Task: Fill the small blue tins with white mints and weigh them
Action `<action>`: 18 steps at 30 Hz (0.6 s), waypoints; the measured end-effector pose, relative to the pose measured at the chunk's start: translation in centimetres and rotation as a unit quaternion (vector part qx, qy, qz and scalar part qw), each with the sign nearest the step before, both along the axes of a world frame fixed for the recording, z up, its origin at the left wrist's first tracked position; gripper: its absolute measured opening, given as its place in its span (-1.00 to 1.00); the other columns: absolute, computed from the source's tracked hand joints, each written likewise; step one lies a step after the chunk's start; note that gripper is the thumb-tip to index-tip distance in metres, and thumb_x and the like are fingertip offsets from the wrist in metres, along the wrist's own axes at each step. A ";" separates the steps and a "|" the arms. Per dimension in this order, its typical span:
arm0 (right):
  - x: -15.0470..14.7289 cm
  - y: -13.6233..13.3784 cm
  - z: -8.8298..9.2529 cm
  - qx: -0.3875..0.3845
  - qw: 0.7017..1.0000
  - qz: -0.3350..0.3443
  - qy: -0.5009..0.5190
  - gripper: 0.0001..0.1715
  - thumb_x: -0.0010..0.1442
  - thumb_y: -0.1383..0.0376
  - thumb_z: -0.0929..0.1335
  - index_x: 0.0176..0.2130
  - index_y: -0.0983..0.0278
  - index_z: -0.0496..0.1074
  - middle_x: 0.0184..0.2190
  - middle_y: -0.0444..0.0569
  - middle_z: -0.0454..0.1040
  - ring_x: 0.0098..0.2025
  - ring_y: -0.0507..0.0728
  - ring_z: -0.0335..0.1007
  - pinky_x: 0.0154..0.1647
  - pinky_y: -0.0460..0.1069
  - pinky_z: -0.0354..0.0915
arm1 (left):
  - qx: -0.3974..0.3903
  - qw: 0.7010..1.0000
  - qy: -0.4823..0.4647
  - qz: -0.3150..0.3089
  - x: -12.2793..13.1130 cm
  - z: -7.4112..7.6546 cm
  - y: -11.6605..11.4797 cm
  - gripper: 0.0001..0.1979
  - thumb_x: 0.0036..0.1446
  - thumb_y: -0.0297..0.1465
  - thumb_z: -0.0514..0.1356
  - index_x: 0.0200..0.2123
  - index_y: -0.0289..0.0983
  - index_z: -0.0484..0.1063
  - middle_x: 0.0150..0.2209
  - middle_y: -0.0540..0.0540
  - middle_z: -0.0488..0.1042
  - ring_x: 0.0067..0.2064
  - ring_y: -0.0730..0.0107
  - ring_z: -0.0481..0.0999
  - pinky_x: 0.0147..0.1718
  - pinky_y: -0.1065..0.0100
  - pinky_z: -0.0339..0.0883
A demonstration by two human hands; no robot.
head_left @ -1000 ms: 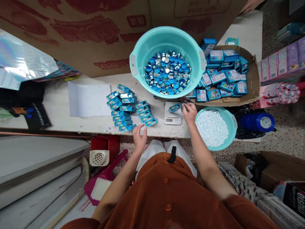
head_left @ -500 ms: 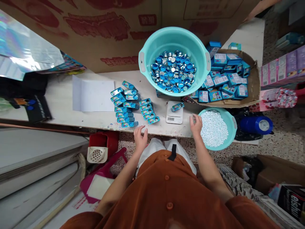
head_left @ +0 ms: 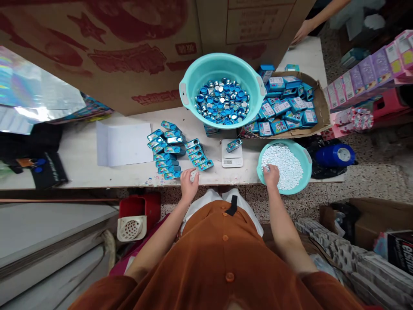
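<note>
My right hand [head_left: 272,175] reaches over the near-left rim of a turquoise basin [head_left: 307,170] of small white tablets [head_left: 287,165]. Its fingers are curled together at the tablets, and the fingertips are too small to make out. My left hand [head_left: 189,183] rests at the table's front edge, empty, with thumb and fingers apart. Just beyond it stand rows of small blue tins [head_left: 199,155] with round openings in their tops. Between the hands, a white digital scale [head_left: 232,162] carries one blue tin [head_left: 234,145], lying tilted across its plate.
A bigger turquoise basin [head_left: 222,64] holds many blue and silver caps. Beside it, a cut-down carton [head_left: 323,107] is heaped with blue boxes. White paper [head_left: 124,144] lies at left. Behind stands a large cardboard box [head_left: 129,51]; another person's hand [head_left: 303,31] shows at upper right.
My right hand has moved from beside the scale into the basin of white tablets, its fingers curling. My left hand stays near the tins. The view has shifted slightly.
</note>
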State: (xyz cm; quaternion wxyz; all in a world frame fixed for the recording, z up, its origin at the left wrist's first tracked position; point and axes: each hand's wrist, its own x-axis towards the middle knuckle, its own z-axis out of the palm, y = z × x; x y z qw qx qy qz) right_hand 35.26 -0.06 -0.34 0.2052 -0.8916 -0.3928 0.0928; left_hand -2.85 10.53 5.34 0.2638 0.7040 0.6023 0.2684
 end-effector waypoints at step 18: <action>1.3 1.4 -0.2 -0.046 0.989 -0.091 0.104 -0.82 -0.12 0.24 0.36 -0.44 0.30 0.47 -0.50 -0.03 0.47 -0.42 0.13 0.31 -0.27 0.01 0.22 | 0.019 0.998 -0.013 -0.053 -4.5 -0.3 -0.8 -0.76 0.18 -0.26 0.07 -0.14 -0.20 0.40 -0.16 -0.16 0.46 -0.04 0.13 0.37 0.01 0.09 0.22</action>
